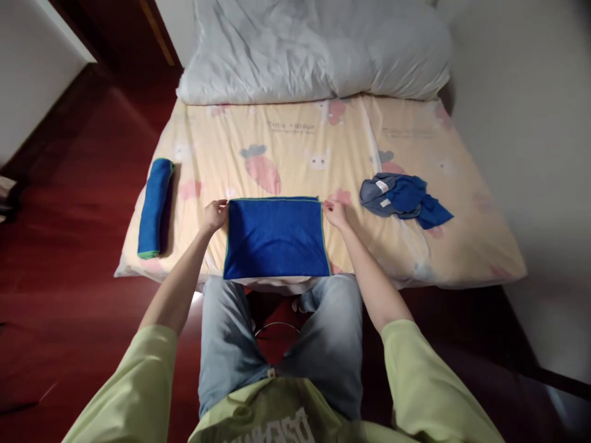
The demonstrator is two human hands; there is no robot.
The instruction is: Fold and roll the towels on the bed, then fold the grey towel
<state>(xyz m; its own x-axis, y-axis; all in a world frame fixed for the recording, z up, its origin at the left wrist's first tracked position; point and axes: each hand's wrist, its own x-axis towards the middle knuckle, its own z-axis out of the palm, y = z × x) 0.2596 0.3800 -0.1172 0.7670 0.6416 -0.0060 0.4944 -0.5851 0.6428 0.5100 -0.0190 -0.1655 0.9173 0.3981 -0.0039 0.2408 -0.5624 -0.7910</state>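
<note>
A blue towel (277, 240) with green edging lies folded flat along the front edge of the bed, its fold line toward me. My left hand (216, 215) pinches its far left corner. At the far right corner, my right hand (335, 213) grips the cloth between thumb and fingers. The far edges of the layers sit slightly apart. To the left rests a rolled blue towel (156, 206) with green trim. A crumpled blue and grey garment (404, 197) with white tags lies to the right.
The bed (221, 135) has a yellow sheet printed with carrots and rabbits. A bulky white quilt (318, 49) is heaped across its far end. A pale wall (521, 111) runs along the right, and dark red floor (83, 227) shows on the left.
</note>
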